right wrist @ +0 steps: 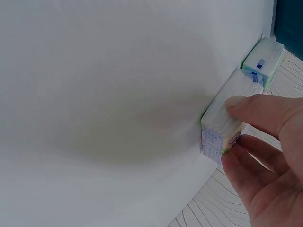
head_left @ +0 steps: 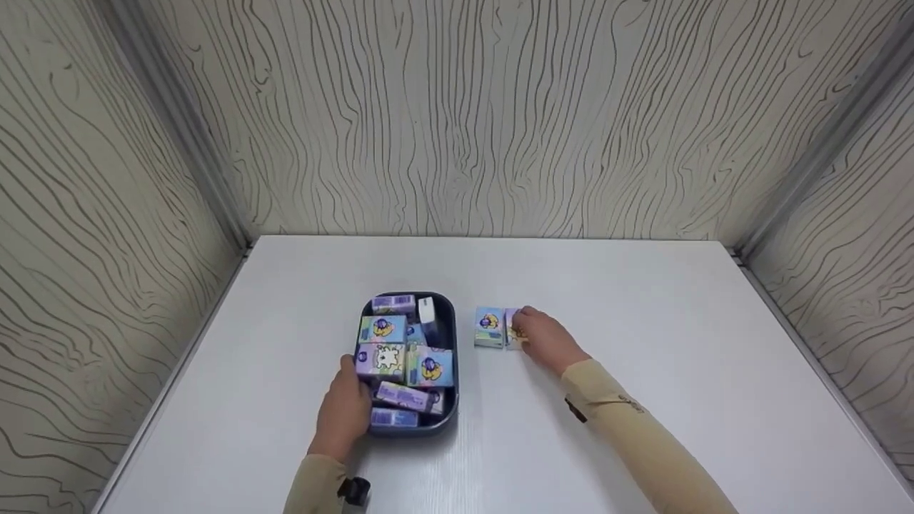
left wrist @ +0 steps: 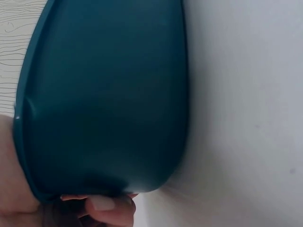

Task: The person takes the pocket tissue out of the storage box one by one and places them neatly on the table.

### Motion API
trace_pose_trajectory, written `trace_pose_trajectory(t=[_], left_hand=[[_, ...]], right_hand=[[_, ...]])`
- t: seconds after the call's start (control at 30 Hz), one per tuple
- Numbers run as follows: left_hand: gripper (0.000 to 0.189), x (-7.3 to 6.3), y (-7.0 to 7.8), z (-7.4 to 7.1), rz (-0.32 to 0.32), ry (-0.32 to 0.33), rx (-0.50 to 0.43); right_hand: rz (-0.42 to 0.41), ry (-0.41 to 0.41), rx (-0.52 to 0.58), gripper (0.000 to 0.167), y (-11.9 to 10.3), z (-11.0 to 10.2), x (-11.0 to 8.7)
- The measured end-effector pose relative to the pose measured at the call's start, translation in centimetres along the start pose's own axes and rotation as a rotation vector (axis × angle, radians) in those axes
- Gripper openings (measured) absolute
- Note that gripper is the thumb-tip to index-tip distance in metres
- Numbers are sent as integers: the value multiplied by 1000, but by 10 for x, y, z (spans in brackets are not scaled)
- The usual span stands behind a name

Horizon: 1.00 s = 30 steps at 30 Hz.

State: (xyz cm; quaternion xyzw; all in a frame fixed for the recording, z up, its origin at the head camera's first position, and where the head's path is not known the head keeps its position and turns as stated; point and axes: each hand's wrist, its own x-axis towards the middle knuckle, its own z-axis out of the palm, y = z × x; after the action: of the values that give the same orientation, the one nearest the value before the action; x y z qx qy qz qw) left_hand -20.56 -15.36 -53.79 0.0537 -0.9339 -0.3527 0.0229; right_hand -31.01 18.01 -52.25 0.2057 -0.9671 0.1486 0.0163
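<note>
A dark teal-blue plastic bin stands left of centre on the table, piled with small cartoon-printed tissue packs. My left hand grips its left rim; the left wrist view shows a digit against the bin's outer wall. To the right of the bin, my right hand holds a purple tissue pack between thumb and fingers, down at the table. Just left of that pack, a blue tissue pack lies almost touching it.
The white table reaches back to a wood-grain patterned wall. More patterned panels stand at the left and right, with grey posts in the corners.
</note>
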Motion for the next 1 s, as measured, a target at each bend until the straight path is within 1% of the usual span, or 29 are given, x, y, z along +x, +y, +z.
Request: trace_pose_trajectory(t=[0.2, 0.37, 0.6, 0.7, 0.77, 0.93, 1.0], left_hand=[[45, 0, 1, -1, -16, -15, 7], [48, -2, 2, -1, -21, -19, 2], [45, -1, 1, 0, -15, -7, -1], [45, 0, 1, 0, -9, 0, 4], [44, 0, 1, 0, -4, 5, 9], [45, 0, 0, 0, -8, 0, 10], [47, 0, 0, 0, -16, -6, 13]], right_hand=[[43, -8, 24, 32, -4, 3, 0], [48, -13, 23, 33, -4, 4, 1], [58, -20, 24, 31, -5, 5, 2], [48, -21, 10, 28, -6, 3, 4], [48, -37, 3, 27, -7, 2, 4], [73, -75, 2, 28, -12, -4, 4], [76, -62, 10, 28, -15, -4, 3]])
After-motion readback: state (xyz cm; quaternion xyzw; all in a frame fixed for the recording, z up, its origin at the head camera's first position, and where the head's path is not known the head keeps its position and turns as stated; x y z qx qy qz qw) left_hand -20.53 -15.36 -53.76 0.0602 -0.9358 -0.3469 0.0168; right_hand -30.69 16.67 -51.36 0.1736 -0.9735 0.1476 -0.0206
